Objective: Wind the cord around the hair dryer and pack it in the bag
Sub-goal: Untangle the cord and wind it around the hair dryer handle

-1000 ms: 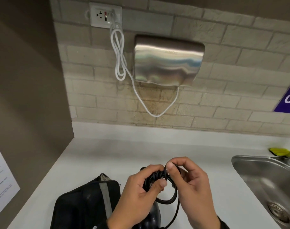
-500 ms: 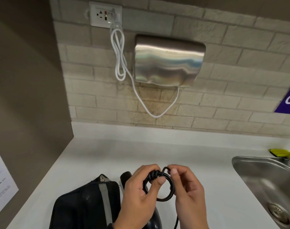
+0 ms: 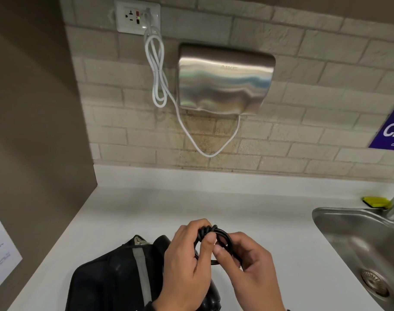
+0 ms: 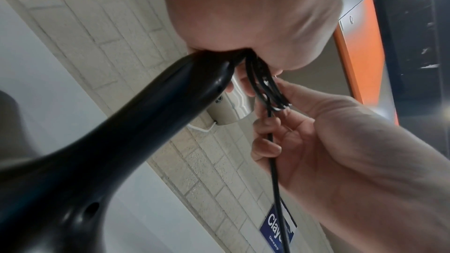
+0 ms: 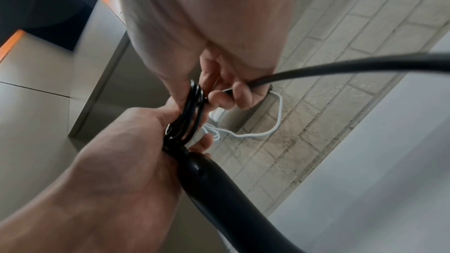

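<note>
While our left hand [image 3: 187, 261] curls around the hair dryer [image 4: 102, 141] handle and pins the gathered loops of cord [image 3: 216, 241] under its thumb so they cannot spring loose, our right hand [image 3: 252, 270] pinches the free run of cord between thumb and forefinger to feed another turn. We work just above the white counter [image 3: 214, 198], right beside the black bag [image 3: 110, 274], judging packing comes next.

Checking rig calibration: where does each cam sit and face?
Head: on the head, facing forward-down at counter, bag, both hands.
Left wrist: under the left hand, facing along the dryer to the wall; right hand shows.
Right wrist: under the right hand, facing the cord; left hand shows.
Shared: cord coil, wall.
</note>
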A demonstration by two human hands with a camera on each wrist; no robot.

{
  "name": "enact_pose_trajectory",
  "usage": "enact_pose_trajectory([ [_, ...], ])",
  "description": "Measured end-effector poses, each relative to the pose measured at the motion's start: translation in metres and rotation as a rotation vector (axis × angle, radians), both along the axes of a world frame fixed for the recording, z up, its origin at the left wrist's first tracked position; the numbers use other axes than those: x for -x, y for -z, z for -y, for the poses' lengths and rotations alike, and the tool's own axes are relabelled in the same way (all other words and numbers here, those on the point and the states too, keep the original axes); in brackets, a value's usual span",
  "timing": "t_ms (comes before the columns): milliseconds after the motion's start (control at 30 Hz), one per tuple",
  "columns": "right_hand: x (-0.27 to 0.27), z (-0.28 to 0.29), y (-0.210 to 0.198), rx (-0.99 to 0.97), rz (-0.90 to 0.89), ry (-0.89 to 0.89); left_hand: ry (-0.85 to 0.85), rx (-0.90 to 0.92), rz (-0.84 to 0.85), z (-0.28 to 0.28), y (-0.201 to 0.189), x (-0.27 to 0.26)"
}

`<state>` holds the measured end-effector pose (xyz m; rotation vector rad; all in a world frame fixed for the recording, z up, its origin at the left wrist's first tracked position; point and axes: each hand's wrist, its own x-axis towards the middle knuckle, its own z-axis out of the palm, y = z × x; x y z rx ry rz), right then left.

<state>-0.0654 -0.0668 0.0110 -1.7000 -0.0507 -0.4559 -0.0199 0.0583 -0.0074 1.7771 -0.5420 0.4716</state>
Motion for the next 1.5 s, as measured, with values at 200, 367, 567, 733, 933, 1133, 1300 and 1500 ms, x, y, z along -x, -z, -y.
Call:
enact_pose_trajectory([
  [200, -0.002, 0.006, 0.001, 0.015, -0.044, -0.054, 0.101, 0.017, -0.078, -0.003, -0.006, 0.002],
  [367, -0.003, 0.018, -0.011, 0.109, -0.077, -0.153, 0.292, -0.018, -0.152, -0.011, -0.020, -0.001],
  [567, -0.003, 0.011, -0.012, 0.178, -0.007, -0.045, 0.242, 0.106, -0.260, -0.010, -0.023, -0.005],
  [733, -0.006, 0.001, 0.000, 0.265, 0.146, 0.173, 0.206, 0.282, -0.374, -0.009, -0.029, -0.005],
  [933, -0.016, -0.011, 0.014, 0.426, 0.433, 0.349, 0.213, 0.446, -0.509, -0.008, -0.034, -0.006],
  [1133, -0.017, -0.024, 0.012, 0.493, 0.345, 0.414, 0.188, 0.489, -0.548, -0.013, -0.038, -0.009],
  [1300, -0.016, -0.028, 0.005, 0.629, 0.232, 0.412, 0.146, 0.491, -0.544, -0.013, -0.034, -0.009],
  [1500, -0.019, -0.034, 0.004, 0.668, 0.189, 0.464, 0.146, 0.492, -0.508, -0.010, -0.031, -0.007],
])
